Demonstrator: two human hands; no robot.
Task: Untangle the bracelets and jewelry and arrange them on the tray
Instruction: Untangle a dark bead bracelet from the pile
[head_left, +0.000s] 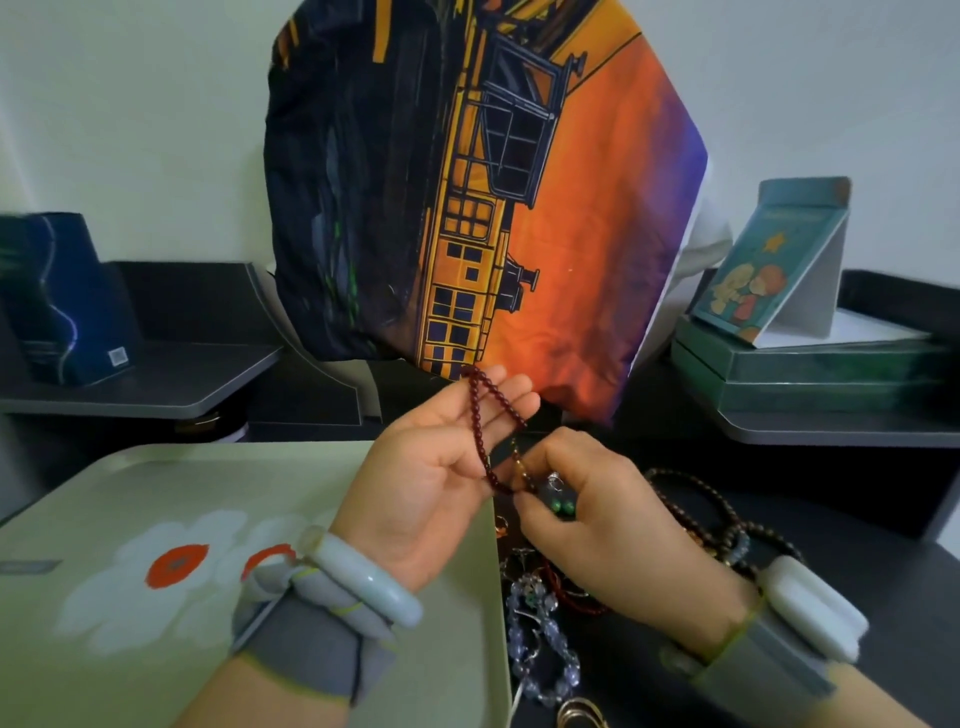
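Beads of dark-red bracelet (488, 431) draped over left hand (436, 478).

We see a dark, matte black tabletop (810, 587). On it rest a pale green rectangular tray printed with white flowers (156, 483), a tangled heap of beaded bracelets (550, 618) just beside the tray's right edge, and dark brown bead strands (722, 519) further right.

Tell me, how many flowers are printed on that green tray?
2: one whole white flower at the tray's middle, and another right of it, partly hidden by the left wrist. More may be hidden.
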